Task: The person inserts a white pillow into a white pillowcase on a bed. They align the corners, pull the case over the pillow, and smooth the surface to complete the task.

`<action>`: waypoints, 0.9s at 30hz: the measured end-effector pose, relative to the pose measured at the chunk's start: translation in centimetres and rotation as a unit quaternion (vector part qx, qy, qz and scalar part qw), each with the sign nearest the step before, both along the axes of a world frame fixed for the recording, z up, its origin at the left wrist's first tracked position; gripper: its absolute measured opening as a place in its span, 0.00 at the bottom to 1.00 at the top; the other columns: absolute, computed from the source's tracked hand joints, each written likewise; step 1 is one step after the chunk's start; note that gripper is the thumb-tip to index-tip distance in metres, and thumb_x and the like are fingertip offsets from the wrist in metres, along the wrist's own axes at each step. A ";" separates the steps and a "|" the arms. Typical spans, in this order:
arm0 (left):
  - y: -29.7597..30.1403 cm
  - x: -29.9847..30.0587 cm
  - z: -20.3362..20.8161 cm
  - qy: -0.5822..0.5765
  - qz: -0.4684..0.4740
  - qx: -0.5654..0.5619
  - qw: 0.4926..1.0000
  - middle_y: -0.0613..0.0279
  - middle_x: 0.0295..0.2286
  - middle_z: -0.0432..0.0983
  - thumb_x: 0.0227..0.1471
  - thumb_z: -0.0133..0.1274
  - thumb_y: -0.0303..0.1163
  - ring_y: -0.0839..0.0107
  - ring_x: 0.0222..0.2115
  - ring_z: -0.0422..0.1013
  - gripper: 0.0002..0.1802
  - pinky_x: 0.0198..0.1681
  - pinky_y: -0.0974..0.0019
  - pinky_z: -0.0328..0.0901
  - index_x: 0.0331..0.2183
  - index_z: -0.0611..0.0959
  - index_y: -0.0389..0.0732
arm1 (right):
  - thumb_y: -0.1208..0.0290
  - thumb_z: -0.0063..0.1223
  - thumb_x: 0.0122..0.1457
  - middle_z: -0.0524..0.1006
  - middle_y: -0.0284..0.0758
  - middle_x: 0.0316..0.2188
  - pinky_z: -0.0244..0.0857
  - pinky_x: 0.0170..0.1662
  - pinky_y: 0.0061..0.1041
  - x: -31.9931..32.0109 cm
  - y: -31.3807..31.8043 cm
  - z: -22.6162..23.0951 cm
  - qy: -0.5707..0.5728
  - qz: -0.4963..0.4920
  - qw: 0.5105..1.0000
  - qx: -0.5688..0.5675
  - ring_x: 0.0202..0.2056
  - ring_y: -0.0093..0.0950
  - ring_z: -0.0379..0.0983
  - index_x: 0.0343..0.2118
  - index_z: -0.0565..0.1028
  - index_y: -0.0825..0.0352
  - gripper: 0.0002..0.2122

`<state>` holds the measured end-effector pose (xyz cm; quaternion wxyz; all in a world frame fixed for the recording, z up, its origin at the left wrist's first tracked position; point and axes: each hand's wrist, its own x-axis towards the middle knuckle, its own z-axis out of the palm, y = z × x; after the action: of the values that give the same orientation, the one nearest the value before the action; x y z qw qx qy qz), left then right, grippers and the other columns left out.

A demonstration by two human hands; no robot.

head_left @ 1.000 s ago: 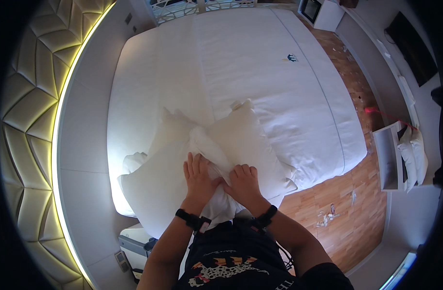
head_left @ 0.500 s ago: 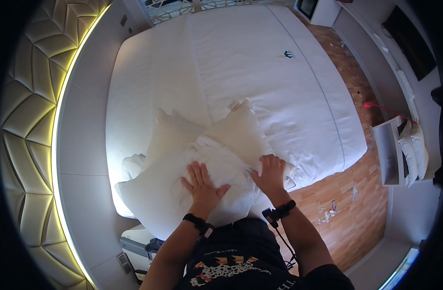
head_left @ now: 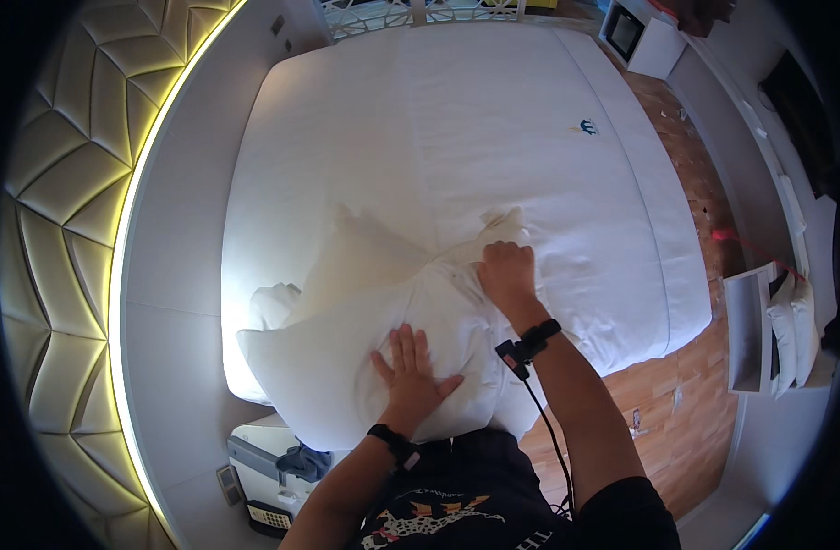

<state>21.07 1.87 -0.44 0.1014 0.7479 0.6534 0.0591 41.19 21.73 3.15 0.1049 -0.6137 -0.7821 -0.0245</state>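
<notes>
A plump white pillowcase (head_left: 328, 376) lies at the near edge of the white-covered bed (head_left: 493, 110), bunched and creased on its right side. My left hand (head_left: 411, 380) rests flat on it, fingers spread. My right hand (head_left: 510, 275) is closed at the far right of the bunched fabric, its fingers curled around the pillowcase's edge; the exact grip is hidden by the hand. Beyond the pillowcase, a cream pillow (head_left: 365, 252) shows its pointed corner. Another cream corner (head_left: 504, 222) sticks out just past my right hand.
A bedside table at lower left holds a telephone (head_left: 269, 515) and a dark grey cloth (head_left: 302, 463). Wooden flooring (head_left: 644, 385) runs along the bed's right side. Further right, pillows (head_left: 786, 330) stand in a white open shelf (head_left: 748, 344). A padded wall (head_left: 62, 266) is at left.
My right hand has moved forward and gone from spread fingers to a closed grip on the fabric. My left hand stays flat on the pillowcase. The whole view has shifted slightly.
</notes>
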 end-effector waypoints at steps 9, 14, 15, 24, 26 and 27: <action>2.3 -0.1 0.6 -0.003 0.023 -0.101 0.995 0.38 0.73 0.30 0.48 0.59 0.70 0.39 0.73 0.23 0.71 0.63 0.18 0.19 0.72 0.42 0.35 | 0.64 0.58 0.56 0.77 0.39 0.33 0.71 0.39 0.44 3.7 -9.2 -2.7 0.080 -0.085 0.990 -0.077 0.38 0.40 0.77 0.33 0.74 0.63 0.09; 4.2 0.3 0.2 0.017 0.042 -0.143 0.989 0.41 0.73 0.25 0.51 0.56 0.69 0.42 0.73 0.20 0.70 0.64 0.19 0.18 0.73 0.39 0.37 | 0.64 0.57 0.54 0.75 0.42 0.32 0.69 0.38 0.48 3.0 -17.2 -1.9 0.157 -0.119 0.972 -0.128 0.37 0.45 0.74 0.31 0.73 0.64 0.10; 4.9 0.6 0.5 0.026 0.040 -0.142 0.989 0.41 0.73 0.25 0.51 0.58 0.68 0.42 0.73 0.20 0.70 0.64 0.19 0.19 0.73 0.38 0.37 | 0.61 0.58 0.53 0.76 0.41 0.32 0.68 0.39 0.46 2.7 -18.5 -1.6 0.133 -0.112 0.976 -0.129 0.38 0.44 0.74 0.31 0.74 0.64 0.11; 6.4 2.8 1.4 0.024 0.078 -0.193 0.978 0.40 0.73 0.24 0.51 0.61 0.63 0.44 0.73 0.17 0.69 0.64 0.19 0.20 0.73 0.39 0.36 | 0.60 0.60 0.52 0.78 0.33 0.31 0.66 0.41 0.42 9.0 -24.5 -4.6 0.058 -0.156 0.969 -0.184 0.39 0.36 0.76 0.31 0.78 0.60 0.09; 5.8 3.8 1.3 0.050 0.070 -0.202 0.976 0.40 0.73 0.23 0.51 0.59 0.66 0.44 0.73 0.16 0.69 0.65 0.20 0.19 0.72 0.40 0.34 | 0.61 0.61 0.51 0.79 0.33 0.31 0.66 0.40 0.42 11.3 -26.0 -5.6 0.082 -0.208 0.962 -0.159 0.39 0.37 0.76 0.31 0.78 0.60 0.09; 5.5 4.3 1.3 0.064 0.067 -0.206 0.974 0.40 0.73 0.23 0.51 0.58 0.67 0.44 0.73 0.16 0.70 0.65 0.20 0.19 0.72 0.40 0.33 | 0.62 0.62 0.51 0.78 0.34 0.31 0.67 0.41 0.43 11.6 -26.4 -5.9 0.091 -0.220 0.958 -0.158 0.39 0.37 0.76 0.31 0.78 0.60 0.09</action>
<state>25.36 7.38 0.84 0.2071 0.6677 0.7052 -0.1182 52.75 -4.68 -2.73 0.0693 -0.7787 -0.6092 0.1327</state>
